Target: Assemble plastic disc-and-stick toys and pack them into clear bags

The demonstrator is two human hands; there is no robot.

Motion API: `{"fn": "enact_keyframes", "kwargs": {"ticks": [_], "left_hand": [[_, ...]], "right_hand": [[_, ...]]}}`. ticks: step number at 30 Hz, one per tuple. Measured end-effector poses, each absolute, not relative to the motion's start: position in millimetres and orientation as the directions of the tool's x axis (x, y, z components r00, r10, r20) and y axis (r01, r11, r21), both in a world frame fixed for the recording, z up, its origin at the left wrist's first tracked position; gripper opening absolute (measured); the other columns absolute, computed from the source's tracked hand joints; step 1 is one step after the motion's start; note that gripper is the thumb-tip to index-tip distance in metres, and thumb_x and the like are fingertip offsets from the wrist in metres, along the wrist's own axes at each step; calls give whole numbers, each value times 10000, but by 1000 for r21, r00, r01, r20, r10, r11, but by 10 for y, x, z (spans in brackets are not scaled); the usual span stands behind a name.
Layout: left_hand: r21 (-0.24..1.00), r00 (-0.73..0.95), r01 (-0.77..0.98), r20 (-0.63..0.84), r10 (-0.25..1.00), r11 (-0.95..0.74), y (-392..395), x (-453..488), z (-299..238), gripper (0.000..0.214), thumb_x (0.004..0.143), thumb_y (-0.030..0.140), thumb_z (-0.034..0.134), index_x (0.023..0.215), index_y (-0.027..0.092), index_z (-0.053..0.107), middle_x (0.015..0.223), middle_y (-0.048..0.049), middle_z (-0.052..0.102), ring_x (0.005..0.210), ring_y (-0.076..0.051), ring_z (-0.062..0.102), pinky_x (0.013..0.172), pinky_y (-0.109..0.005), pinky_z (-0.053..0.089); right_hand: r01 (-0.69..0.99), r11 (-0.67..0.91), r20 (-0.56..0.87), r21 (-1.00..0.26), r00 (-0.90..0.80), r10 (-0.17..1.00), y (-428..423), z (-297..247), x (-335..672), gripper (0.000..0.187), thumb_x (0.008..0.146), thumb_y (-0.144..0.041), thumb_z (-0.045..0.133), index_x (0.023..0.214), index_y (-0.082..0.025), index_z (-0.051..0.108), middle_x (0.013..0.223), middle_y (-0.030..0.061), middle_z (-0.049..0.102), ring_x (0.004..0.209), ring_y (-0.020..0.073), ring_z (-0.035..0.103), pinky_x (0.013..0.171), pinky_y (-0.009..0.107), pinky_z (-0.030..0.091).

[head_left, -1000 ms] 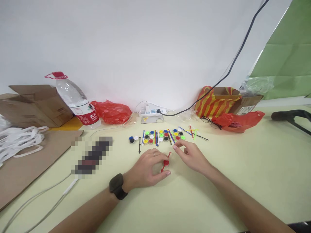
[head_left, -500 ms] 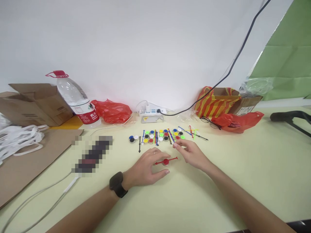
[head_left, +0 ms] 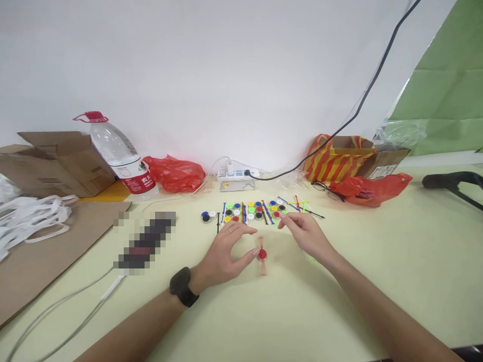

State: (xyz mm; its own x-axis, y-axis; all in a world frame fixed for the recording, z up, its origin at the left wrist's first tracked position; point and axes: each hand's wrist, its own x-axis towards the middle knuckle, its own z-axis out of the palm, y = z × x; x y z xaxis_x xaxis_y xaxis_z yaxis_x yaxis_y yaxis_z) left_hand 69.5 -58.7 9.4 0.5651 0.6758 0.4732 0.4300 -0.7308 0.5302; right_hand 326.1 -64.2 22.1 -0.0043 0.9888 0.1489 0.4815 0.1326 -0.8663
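Observation:
A small red disc with a red stick through it (head_left: 261, 255) sits on the pale table (head_left: 287, 311), its stick blurred as if turning. My left hand (head_left: 224, 251) arches over the table with fingers spread, and its thumb tip is right beside the disc. A black watch (head_left: 183, 287) is on that wrist. My right hand (head_left: 307, 234) hovers just right of the disc with loosely curled fingers pointing left and nothing seen in them. Behind both hands lie rows of coloured discs and thin sticks (head_left: 249, 211).
At the back left are a big water bottle (head_left: 121, 158), a cardboard box (head_left: 56, 163) and a red bag (head_left: 175, 173). A power strip (head_left: 236, 174) is by the wall. Glasses (head_left: 324, 188), a striped bag (head_left: 332, 156) and another red bag (head_left: 377, 186) lie back right.
The red stick has swung round from slanted to level to upright and now looks blurred. My left hand lifted its fingers off it and spread them. My right hand drew slightly right.

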Motion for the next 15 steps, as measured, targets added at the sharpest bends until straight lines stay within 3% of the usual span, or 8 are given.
{"fn": "enact_keyframes", "kwargs": {"ticks": [5,9,12,15], "left_hand": [[536,558,439,466,687,-721,-565,714,62,239,978,288,639,1214,255,647,1168,-65,698,1142,-244,618,1056,-433,473],[547,560,438,455,692,-714,-521,703,29,117,1018,278,576,992,227,678,977,-51,709,983,-217,640,935,-392,508],[549,555,446,449,700,-707,-495,697,4,188,1028,282,557,892,215,668,907,-46,699,920,-207,632,886,-379,509],[555,539,459,447,714,-694,-482,700,-11,202,1028,286,558,875,214,669,901,-42,705,912,-202,633,880,-373,511]], "right_hand": [[634,154,273,-758,93,957,-564,261,3523,618,958,-720,426,749,-190,667,548,-15,432,510,147,375,502,287,258],[804,115,347,-583,119,930,-533,331,3697,585,978,-679,412,689,-206,600,563,17,511,541,165,428,528,302,274],[892,14,303,-452,138,943,-543,346,3743,537,990,-627,408,685,-218,578,587,36,571,560,184,491,543,308,292],[938,-92,144,-333,147,979,-574,292,3792,452,973,-593,457,733,-231,582,724,64,678,685,235,610,582,311,332]]}}
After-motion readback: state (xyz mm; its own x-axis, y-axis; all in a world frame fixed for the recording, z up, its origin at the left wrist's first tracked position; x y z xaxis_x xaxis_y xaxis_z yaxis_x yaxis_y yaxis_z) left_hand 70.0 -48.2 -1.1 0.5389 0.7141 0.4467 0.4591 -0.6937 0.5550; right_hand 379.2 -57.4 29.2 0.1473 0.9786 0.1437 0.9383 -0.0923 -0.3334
